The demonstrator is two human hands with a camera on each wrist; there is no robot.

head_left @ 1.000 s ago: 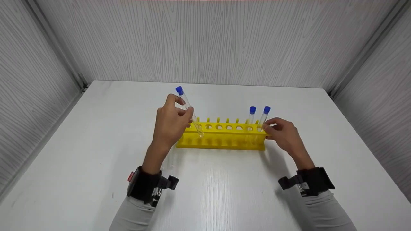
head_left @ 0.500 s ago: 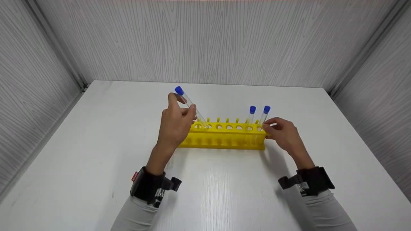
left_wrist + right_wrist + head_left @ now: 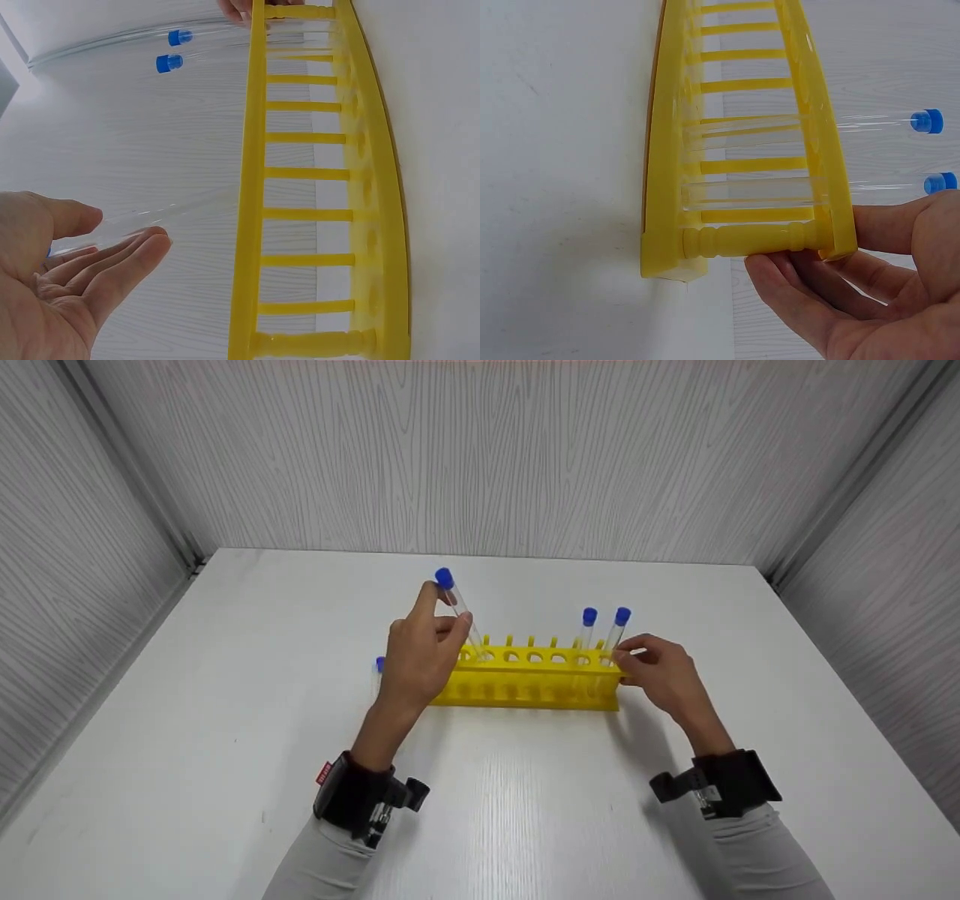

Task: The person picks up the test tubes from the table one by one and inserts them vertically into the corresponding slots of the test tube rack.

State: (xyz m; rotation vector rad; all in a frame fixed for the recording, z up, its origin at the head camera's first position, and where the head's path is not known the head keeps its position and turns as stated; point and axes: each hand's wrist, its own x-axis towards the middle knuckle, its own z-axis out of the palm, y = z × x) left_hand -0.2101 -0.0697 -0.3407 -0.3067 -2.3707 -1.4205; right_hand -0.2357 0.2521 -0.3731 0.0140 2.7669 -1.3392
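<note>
A yellow test tube rack (image 3: 525, 701) stands mid-table. My left hand (image 3: 424, 652) pinches a clear test tube (image 3: 460, 604) with a blue cap, between thumb and fingers. That tube leans, cap up and to the left, its bottom end right at a hole in the rack's top bar toward the left. At the opposite end my right hand (image 3: 660, 667) grips the rack's end, thumb on the top bar and fingers near the end post (image 3: 750, 240). Two blue-capped tubes, one (image 3: 589, 630) beside the other (image 3: 619, 626), sit in the rack's rightmost holes.
Another blue-capped test tube (image 3: 379, 665) lies on the white table (image 3: 510, 810), partly hidden behind my left hand and forearm. Grey wood-grain panels (image 3: 480, 457) close in the back and both sides.
My left hand has moved right with its test tube, whose bottom end now meets a rack hole and which tilts less than half a second ago. My right hand stays on the rack.
</note>
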